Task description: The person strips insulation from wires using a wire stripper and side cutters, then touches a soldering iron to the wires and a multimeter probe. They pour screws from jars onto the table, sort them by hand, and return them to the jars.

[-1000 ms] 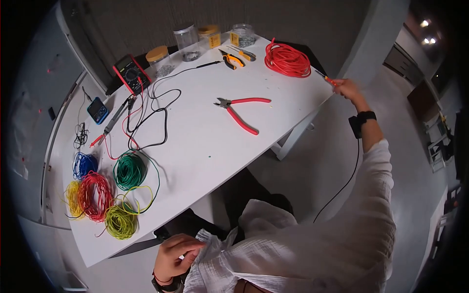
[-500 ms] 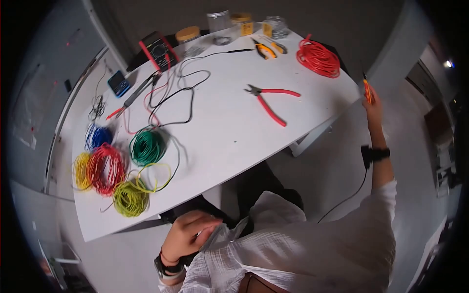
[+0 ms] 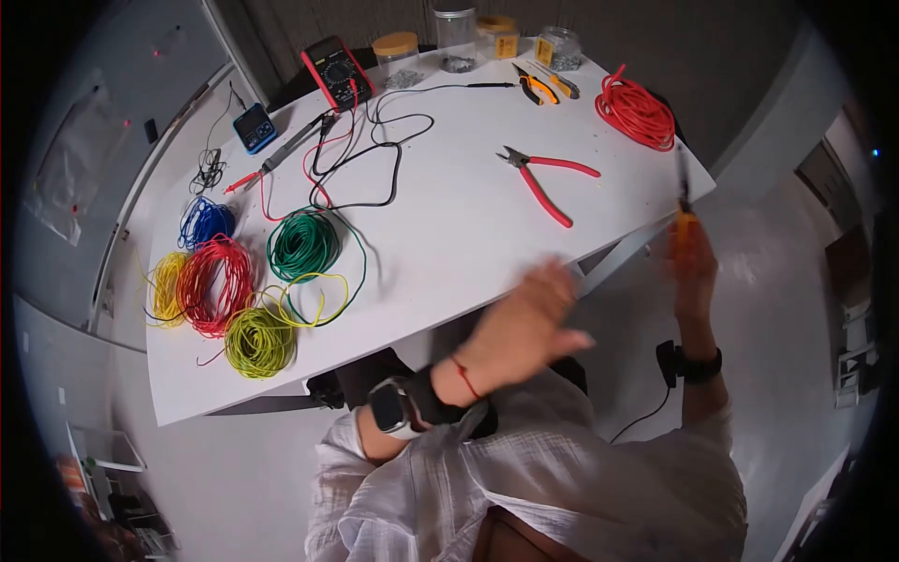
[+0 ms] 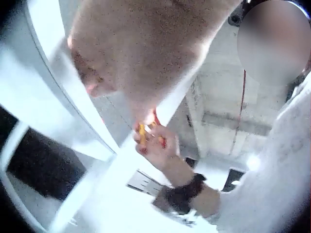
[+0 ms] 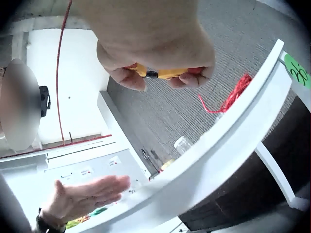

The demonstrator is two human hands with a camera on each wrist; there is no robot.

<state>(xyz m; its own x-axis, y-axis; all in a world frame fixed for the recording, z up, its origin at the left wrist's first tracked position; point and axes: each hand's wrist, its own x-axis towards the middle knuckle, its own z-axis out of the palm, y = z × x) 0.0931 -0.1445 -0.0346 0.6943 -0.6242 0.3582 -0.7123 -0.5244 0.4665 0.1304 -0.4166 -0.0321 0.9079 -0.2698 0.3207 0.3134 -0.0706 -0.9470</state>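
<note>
In the head view my right hand [image 3: 693,272] grips a tool with an orange handle [image 3: 686,212] off the table's right corner, its thin dark end pointing up, blurred. The right wrist view shows curled fingers round its yellow, red and black handle parts [image 5: 170,73]; its exact kind I cannot tell. My left hand [image 3: 524,323] is empty, its fingers extended, over the table's near edge. In the right wrist view the left hand [image 5: 85,199] is flat with fingers together. Red-handled cutters [image 3: 548,178] lie spread on the table.
Wire coils in green [image 3: 303,245], red [image 3: 215,286], blue and yellow lie at the table's left. Behind them are a multimeter [image 3: 338,75] and leads. Jars [image 3: 457,42], orange-handled pliers [image 3: 536,87], a screwdriver [image 3: 562,84] and a thick red coil [image 3: 635,112] stand or lie at the back.
My left hand has risen from my lap and reached right, its fingers straightening. The right hand has lowered beside the table corner with the tool, now pointing up. The head view has shifted.
</note>
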